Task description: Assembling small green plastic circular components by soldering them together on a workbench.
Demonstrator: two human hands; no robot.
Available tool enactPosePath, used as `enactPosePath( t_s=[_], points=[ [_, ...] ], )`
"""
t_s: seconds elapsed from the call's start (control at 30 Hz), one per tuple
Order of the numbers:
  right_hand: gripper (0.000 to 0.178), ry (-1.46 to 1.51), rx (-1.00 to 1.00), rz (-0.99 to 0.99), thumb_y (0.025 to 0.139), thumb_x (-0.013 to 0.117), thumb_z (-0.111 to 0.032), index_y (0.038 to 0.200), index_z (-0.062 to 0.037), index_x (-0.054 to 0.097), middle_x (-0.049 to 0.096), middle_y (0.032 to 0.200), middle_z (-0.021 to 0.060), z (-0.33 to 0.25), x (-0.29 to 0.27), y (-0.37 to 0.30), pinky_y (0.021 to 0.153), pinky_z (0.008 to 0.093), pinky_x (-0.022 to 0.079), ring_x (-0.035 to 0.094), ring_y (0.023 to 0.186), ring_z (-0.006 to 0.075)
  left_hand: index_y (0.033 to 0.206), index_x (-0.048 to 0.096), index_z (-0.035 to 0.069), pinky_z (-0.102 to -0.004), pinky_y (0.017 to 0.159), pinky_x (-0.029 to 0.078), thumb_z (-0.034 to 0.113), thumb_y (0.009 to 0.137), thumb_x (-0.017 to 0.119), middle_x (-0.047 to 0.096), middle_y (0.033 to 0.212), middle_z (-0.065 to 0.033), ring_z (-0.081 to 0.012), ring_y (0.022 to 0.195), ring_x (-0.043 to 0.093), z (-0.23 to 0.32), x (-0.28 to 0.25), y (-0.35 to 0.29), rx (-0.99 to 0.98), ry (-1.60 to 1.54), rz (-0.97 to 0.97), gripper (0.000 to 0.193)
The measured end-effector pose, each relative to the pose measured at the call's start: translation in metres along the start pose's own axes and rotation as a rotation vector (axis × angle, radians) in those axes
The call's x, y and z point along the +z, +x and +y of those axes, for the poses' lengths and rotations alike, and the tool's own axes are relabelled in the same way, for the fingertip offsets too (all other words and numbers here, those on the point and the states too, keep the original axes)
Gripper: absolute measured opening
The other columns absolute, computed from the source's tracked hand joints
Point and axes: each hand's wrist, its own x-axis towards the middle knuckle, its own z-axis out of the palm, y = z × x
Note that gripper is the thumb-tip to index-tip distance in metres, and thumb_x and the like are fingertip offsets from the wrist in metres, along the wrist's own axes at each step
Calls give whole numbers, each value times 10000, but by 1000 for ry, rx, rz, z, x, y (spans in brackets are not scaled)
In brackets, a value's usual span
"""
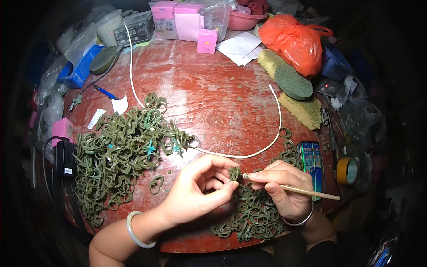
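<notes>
Between thumb and forefinger of my left hand is a small dark green ring, waxy in look. My right hand grips a thin wooden-handled tool like a pen. Its short metal tip meets or nearly meets the ring; the exact contact is too small to tell. Under both hands lies a heap of similar green rings, partly hidden by my fingers. A larger heap of green rings spreads to the left, with a few bright teal pieces in it. One loose ring rests beside my left hand.
A white cable curves across the red table. At the right are a lit phone, yellow tape, sponges and a green disc. Pink boxes and a red bag stand behind; a blue tray sits far left.
</notes>
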Motion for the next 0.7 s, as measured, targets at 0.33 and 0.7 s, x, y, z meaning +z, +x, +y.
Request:
enactPosePath(
  t_s=[0.33, 0.7],
  points=[
    [257, -73, -56, 23, 995, 583, -192, 1045, 35, 691, 689, 867, 123, -2, 1, -1, 668, 299, 517, 647, 735, 196, 1192, 573, -14, -192, 762, 519, -36, 862, 700, 580, 1045, -37, -60, 894, 578, 2, 2, 0, -6, -8, 11, 355],
    [173, 103, 82, -8, 955, 618, -66, 1075, 25, 702, 710, 966, 122, -3, -5, 0, 704, 285, 520, 652, 772, 195, 1214, 561, -21, -203, 802, 517, -52, 878, 662, 562, 1041, -30, -62, 923, 561, 0, 0, -1, 13, -13, -40, 352]
  ],
)
